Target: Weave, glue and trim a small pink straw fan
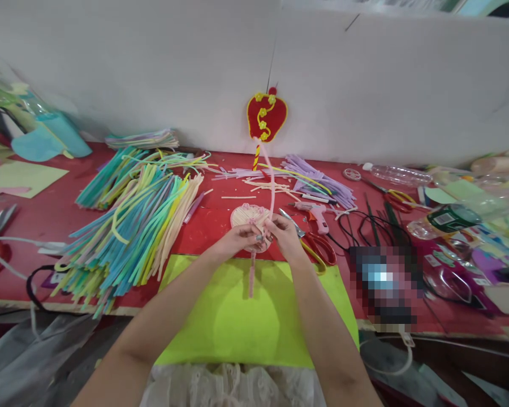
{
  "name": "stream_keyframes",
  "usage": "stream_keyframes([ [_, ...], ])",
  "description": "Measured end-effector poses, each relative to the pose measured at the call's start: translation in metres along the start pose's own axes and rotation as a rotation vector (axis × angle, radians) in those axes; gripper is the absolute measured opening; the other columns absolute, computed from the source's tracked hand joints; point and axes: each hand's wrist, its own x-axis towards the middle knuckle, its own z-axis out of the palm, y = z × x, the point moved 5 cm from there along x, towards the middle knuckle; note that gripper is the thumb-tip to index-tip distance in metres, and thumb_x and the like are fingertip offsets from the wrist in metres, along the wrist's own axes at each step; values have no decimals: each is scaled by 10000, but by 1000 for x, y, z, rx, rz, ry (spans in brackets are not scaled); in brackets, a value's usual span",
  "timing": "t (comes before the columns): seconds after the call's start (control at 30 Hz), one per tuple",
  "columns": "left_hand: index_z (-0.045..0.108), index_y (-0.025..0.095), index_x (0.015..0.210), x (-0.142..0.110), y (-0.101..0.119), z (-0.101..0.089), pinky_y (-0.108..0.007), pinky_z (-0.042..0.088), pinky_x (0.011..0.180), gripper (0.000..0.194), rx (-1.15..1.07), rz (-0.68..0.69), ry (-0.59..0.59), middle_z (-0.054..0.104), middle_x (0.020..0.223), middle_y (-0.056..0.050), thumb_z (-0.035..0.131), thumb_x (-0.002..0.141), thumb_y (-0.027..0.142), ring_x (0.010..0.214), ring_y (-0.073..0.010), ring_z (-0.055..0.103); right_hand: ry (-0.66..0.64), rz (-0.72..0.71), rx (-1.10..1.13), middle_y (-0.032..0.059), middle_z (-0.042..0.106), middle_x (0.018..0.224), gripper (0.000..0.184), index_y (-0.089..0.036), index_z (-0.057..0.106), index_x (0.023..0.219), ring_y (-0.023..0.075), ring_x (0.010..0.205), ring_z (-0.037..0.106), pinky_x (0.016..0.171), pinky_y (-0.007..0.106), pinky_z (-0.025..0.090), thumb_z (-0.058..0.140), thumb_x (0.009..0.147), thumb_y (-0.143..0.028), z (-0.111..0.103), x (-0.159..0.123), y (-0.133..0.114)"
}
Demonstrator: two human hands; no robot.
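Observation:
A pale pink round fan (240, 217) with small pink flowers lies in front of me, its pink handle (251, 277) pointing toward me over a lime green mat (237, 328). My right hand (282, 233) pinches a pink pipe cleaner (272, 186), whose long free end arcs upward above the fan. My left hand (246, 237) is closed beside it, fingertips meeting at the lower end of that pipe cleaner, just over the fan's face. The fingers partly hide this lower end and the fan's near edge.
Bundled coloured pipe cleaners (131, 237) lie at left; purple ones (307, 175) lie behind. A red fan (267, 117) stands against the wall. Right of my hands are scissors (322, 249), a pink glue gun (319, 219), black cables, a bottle (443, 220) and a blurred-out device (384, 282).

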Motion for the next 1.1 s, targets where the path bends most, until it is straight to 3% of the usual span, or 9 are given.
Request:
stream_keyframes([
  [0.27,547,137,718,7,1,-17,-200,479,596,373,-223,133,166,621,625,7,786,533,355,558,-85,587,135,-36,68,-42,529,523,252,-180,577,648,57,426,406,414,200,338,666,678,-414,-3,0,-3],
  [0.53,557,140,708,7,2,-15,-221,442,637,324,-115,153,137,608,642,8,756,582,362,586,-87,570,131,-39,16,-37,533,518,277,-182,587,648,62,422,420,423,205,345,627,707,-450,-2,1,-6],
  [0.73,599,123,694,8,8,-14,-218,415,700,298,53,197,93,611,733,-7,797,516,256,693,-91,559,86,-21,-1,-32,537,512,296,-177,574,624,70,441,446,444,207,352,611,725,-453,-1,1,-4],
  [0.83,593,131,696,7,9,-14,-216,411,701,258,55,219,92,597,744,-7,772,565,263,713,-92,551,58,-26,6,-34,525,507,291,-179,571,623,70,445,443,442,206,340,599,740,-444,0,0,-3],
  [1.1,484,173,649,0,13,-25,-207,438,686,364,-302,292,231,553,789,36,783,535,346,718,-79,548,-16,-38,-3,5,598,580,274,-183,659,694,82,440,410,424,238,353,616,711,-454,13,-4,-13],
])
